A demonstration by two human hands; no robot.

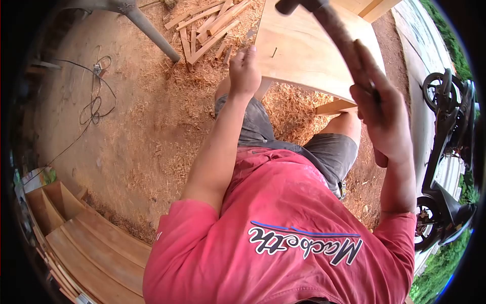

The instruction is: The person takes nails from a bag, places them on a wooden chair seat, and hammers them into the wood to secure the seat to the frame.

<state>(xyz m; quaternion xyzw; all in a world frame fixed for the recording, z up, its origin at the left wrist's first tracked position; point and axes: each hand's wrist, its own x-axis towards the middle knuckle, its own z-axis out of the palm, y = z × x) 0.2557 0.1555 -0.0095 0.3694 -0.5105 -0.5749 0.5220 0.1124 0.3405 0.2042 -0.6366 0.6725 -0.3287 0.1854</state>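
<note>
My right hand (379, 104) is wrapped round the wooden handle of a hammer (336, 35), which is raised over the right part of a pale wooden panel (314, 55). The hammer's dark head shows at the top edge of the view. A nail (274, 52) stands up from the panel near its left edge. Beside that edge is my left hand (245, 73), closed, with its thumb side up; whether its fingers hold anything is too small to make out.
Cut wood strips (212, 28) lie on shavings at the top. A grey metal pole (152, 33) slants at upper left, above a cord (96, 101) on the floor. Wooden boards (96, 248) are at lower left, and a two-wheeler (440, 202) stands at right.
</note>
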